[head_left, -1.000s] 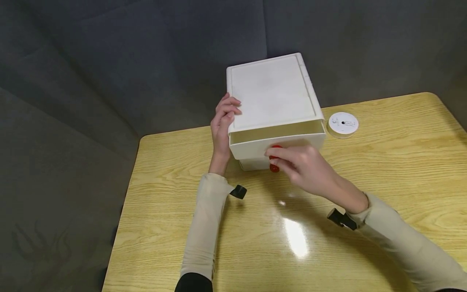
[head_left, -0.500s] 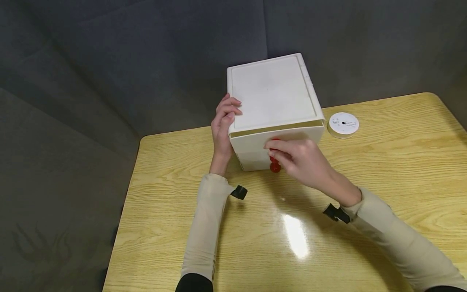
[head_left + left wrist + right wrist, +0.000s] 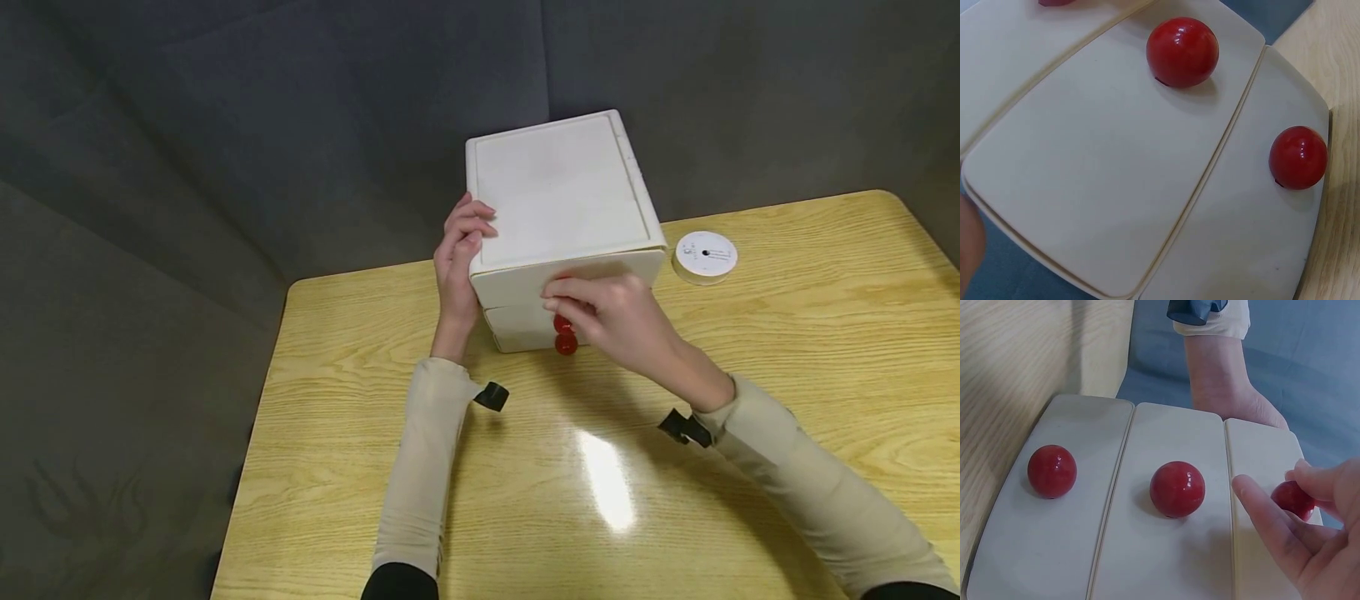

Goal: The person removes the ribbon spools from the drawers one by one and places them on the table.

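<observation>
A small white cabinet (image 3: 558,187) with three stacked drawers stands at the table's back; each front bears a round red knob. My right hand (image 3: 618,321) holds the top drawer's knob (image 3: 1293,499) between thumb and fingers. The top drawer (image 3: 510,287) sits almost flush, a thin gap showing along its upper right edge. Below it are the middle knob (image 3: 1177,489) and the bottom knob (image 3: 1052,471), both untouched. My left hand (image 3: 457,258) rests against the cabinet's left side, its fingertips over the top edge.
A flat round spool (image 3: 705,254) with a white label lies right of the cabinet on the wooden table (image 3: 337,417). A dark grey curtain (image 3: 337,125) hangs behind the table and at its left.
My right hand has pushed the top drawer inward, away from me; its wide gap has narrowed to a thin line. The left hand has stayed in place.
</observation>
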The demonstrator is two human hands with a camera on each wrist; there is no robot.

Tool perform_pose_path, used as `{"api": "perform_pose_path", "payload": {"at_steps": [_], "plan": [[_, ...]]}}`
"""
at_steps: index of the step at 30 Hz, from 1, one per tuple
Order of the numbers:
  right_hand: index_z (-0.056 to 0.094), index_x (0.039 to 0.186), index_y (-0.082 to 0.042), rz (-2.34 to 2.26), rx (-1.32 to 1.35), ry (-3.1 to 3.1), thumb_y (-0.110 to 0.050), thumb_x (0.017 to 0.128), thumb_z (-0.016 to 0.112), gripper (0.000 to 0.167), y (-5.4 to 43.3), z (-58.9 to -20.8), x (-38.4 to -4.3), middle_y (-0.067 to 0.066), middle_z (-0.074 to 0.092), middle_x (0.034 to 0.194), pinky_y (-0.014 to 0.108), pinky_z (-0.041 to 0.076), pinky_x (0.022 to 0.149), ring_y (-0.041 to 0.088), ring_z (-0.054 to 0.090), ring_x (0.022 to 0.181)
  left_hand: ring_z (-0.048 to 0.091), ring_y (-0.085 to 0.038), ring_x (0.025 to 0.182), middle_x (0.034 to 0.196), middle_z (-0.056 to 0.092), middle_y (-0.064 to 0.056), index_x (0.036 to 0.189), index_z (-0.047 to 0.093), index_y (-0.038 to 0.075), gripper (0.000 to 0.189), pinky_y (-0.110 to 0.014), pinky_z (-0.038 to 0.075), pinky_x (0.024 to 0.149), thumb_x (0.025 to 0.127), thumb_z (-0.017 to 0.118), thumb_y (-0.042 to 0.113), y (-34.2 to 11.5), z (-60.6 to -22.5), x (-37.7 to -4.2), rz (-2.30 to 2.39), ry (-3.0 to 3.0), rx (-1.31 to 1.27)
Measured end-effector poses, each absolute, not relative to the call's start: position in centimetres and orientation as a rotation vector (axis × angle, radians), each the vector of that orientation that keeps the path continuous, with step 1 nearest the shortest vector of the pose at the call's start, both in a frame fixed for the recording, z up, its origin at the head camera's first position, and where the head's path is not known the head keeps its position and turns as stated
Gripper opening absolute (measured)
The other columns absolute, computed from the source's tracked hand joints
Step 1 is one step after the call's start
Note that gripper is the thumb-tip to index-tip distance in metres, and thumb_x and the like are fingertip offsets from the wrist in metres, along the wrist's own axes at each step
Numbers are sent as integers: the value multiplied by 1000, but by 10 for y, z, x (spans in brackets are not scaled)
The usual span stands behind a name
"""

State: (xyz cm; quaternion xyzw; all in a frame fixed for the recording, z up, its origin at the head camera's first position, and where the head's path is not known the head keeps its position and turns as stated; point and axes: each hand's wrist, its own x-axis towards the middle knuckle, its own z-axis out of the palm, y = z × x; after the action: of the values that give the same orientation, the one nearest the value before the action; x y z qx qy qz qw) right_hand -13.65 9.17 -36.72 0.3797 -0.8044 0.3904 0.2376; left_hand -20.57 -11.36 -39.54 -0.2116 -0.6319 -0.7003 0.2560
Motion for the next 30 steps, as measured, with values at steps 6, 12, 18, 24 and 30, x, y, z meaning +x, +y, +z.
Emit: {"api": "perform_pose_path", "payload": {"at_steps": [6, 12, 18, 24, 30], "plan": [[78, 93, 5, 1067, 1023, -2209, -1, 84, 82, 11, 92, -366, -139, 16, 77, 89, 30, 56, 53, 15, 65, 59, 40, -28, 141, 112, 63, 6, 86, 54, -12, 30, -40, 22, 125, 92, 44, 16, -112, -395, -206, -1919, -1701, -587], [78, 93, 4, 1071, 1027, -2213, -1, 85, 81, 10, 91, -365, -141, 14, 77, 88, 29, 53, 51, 12, 61, 56, 40, -29, 141, 111, 62, 6, 85, 52, -11, 29, -40, 21, 125, 91, 43, 16, -112, -394, -206, -1909, -1690, -593], [79, 100, 1, 1113, 1051, -2233, -1, 89, 78, 12, 95, -368, -143, 11, 77, 93, 29, 52, 53, 10, 58, 59, 40, -28, 141, 111, 63, 7, 85, 52, -10, 28, -39, 21, 125, 92, 43, 16, -112, -396, -206, -1907, -1704, -581], [71, 131, -3, 1179, 1107, -2308, 0, 91, 74, 40, 111, -376, -138, 6, 76, 94, 22, 45, 57, 7, 52, 62, 39, -28, 142, 112, 62, 8, 86, 52, -10, 28, -39, 21, 125, 92, 42, 16, -112, -396, -206, -1911, -1719, -577], [79, 109, -1, 1317, 1179, -2312, 8, 87, 75, 24, 121, -391, -129, 7, 78, 101, 17, 55, 73, 12, 71, 84, 39, -27, 142, 113, 62, 8, 86, 52, -10, 28, -39, 21, 125, 92, 42, 16, -112, -395, -207, -1933, -1707, -580]]}}
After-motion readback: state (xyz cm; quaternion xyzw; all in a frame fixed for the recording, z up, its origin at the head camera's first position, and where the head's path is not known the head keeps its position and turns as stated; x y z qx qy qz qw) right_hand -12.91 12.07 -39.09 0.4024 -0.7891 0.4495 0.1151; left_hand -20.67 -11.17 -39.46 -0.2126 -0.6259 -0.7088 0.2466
